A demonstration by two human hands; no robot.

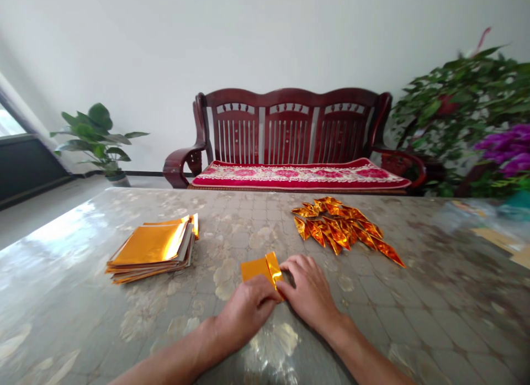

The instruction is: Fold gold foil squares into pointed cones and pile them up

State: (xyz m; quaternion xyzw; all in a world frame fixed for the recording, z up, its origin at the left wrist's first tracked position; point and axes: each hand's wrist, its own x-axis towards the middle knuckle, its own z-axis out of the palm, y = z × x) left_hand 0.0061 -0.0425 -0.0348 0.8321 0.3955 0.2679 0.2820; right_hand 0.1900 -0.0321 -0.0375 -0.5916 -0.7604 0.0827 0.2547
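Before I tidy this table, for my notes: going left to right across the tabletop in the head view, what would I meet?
Stack of gold foil sheets → folded gold foil sheet → pile of folded gold foil pieces → clear plastic bag

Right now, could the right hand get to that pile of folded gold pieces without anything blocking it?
Probably yes: the pile of folded gold foil pieces lies just beyond the right hand, with nothing visible between them, though the hand would have to leave the gold foil sheet it touches.

On the table (414,318), a foil stack (151,247) lies left, folded foil pieces (337,227) right; a wooden bench (290,125) stands behind.
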